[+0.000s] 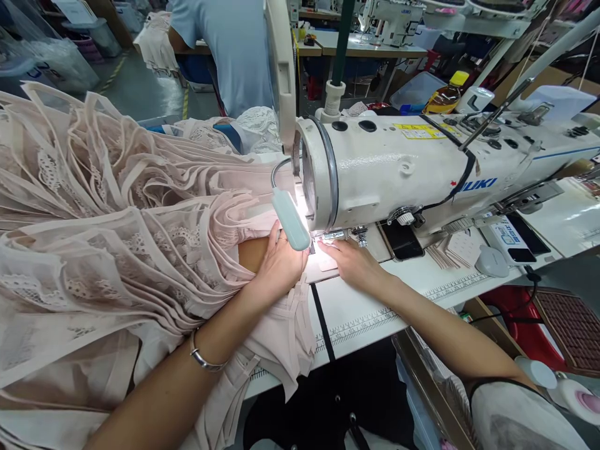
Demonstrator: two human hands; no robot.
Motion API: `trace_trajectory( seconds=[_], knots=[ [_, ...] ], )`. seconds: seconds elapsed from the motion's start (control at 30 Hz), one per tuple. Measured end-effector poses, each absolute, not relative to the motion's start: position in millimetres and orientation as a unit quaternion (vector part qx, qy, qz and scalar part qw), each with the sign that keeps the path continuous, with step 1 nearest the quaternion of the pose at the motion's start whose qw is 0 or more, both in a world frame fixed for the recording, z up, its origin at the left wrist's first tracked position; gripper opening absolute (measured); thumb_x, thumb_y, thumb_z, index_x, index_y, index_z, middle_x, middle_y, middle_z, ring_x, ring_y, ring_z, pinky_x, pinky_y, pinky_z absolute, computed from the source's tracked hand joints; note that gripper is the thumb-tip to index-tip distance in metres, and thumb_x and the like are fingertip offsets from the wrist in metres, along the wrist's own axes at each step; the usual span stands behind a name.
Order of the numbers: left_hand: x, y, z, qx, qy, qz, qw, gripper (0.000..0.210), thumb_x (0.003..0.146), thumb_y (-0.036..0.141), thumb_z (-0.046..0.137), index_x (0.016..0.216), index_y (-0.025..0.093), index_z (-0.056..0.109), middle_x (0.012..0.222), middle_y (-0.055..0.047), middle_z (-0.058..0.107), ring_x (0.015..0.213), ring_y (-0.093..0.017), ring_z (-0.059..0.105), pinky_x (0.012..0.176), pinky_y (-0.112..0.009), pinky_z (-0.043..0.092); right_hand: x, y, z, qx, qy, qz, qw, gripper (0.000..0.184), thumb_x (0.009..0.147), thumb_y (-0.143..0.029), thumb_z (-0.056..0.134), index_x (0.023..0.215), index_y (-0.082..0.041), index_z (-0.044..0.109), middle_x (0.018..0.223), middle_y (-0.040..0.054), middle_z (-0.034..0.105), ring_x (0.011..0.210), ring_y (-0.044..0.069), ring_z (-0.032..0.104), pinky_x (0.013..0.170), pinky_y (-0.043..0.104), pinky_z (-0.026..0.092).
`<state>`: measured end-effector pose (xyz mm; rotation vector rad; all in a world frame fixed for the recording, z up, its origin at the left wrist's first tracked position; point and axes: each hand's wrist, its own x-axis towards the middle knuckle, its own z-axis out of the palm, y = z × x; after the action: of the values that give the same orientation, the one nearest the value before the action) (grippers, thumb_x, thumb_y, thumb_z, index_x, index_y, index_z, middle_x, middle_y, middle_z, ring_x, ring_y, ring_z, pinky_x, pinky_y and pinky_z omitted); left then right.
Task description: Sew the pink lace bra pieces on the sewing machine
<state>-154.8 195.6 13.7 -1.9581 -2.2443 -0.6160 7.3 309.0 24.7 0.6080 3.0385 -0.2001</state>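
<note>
My left hand (284, 269) reaches in beside the needle area, its fingers closed on pale pink garment fabric (293, 315) and partly covered by a small light-green lamp (291, 220). Opposite it, on the right of the needle, is my right hand (352, 262). Its fingers are drawn together close to the presser foot, and what lies between them is too small to make out. Both hands work under the head of a white JUKI sewing machine (379, 169). The fingertips and stitching point are partly hidden by glare and the lamp.
Layered pink garments with lace (117, 250) fill the left side. A phone (400, 240) and small fabric pieces (454, 250) lie on the white table (370, 312), right of my hands. A bottle with yellow cap (445, 94) stands behind the machine. Ahead sits a person in blue (229, 56).
</note>
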Motion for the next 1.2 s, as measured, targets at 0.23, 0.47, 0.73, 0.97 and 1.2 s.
trace_trajectory(
  seconds=[0.23, 0.47, 0.73, 0.97, 1.2],
  knots=[
    [-152.7, 194.9, 16.2, -0.627, -0.757, -0.177, 0.046, 0.014, 0.093, 0.016, 0.053, 0.105, 0.017, 0.061, 0.108, -0.013, 0.07, 0.118, -0.032, 0.062, 0.112, -0.05, 0.042, 4.4, 304.1, 35.3, 0.213, 0.972, -0.052, 0.081, 0.069, 0.087, 0.001, 0.035, 0.152, -0.022, 0.048, 0.133, 0.0131, 0.066, 0.104, 0.028, 0.065, 0.078, 0.035, 0.051],
    [-149.8, 194.6, 19.4, -0.611, -0.775, -0.16, 0.035, 0.015, 0.092, 0.017, 0.053, 0.104, 0.016, 0.062, 0.108, -0.014, 0.07, 0.118, -0.032, 0.062, 0.109, -0.047, 0.045, 3.6, 303.3, 37.0, 0.214, 0.972, -0.057, 0.074, 0.069, 0.088, 0.001, 0.032, 0.151, -0.021, 0.048, 0.134, 0.0123, 0.065, 0.106, 0.028, 0.064, 0.086, 0.037, 0.05],
    [-150.0, 195.2, 19.5, -0.609, -0.774, -0.171, 0.033, 0.016, 0.09, 0.015, 0.056, 0.105, 0.015, 0.062, 0.111, -0.016, 0.07, 0.122, -0.033, 0.06, 0.108, -0.049, 0.047, 4.1, 306.5, 30.8, 0.189, 0.979, -0.07, 0.022, 0.066, 0.086, 0.002, 0.031, 0.145, -0.016, 0.055, 0.121, 0.0129, 0.07, 0.106, 0.029, 0.063, 0.103, 0.045, 0.043],
    [-149.8, 195.2, 16.8, -0.603, -0.775, -0.186, 0.036, 0.016, 0.09, 0.017, 0.054, 0.104, 0.015, 0.061, 0.111, -0.017, 0.068, 0.122, -0.034, 0.058, 0.106, -0.051, 0.047, 4.3, 310.9, 24.0, 0.188, 0.978, -0.091, -0.004, 0.059, 0.09, -0.004, 0.033, 0.141, -0.019, 0.058, 0.116, 0.0123, 0.071, 0.09, 0.027, 0.065, 0.1, 0.047, 0.042],
    [-150.1, 195.1, 4.9, -0.575, -0.794, -0.188, 0.055, 0.027, 0.09, 0.022, 0.054, 0.113, 0.008, 0.058, 0.115, -0.023, 0.062, 0.123, -0.04, 0.054, 0.101, -0.056, 0.047, 2.6, 304.4, 24.0, 0.209, 0.974, -0.08, -0.023, 0.05, 0.093, -0.002, 0.036, 0.131, -0.019, 0.063, 0.112, 0.0119, 0.07, 0.093, 0.027, 0.062, 0.094, 0.041, 0.041]
  ],
)
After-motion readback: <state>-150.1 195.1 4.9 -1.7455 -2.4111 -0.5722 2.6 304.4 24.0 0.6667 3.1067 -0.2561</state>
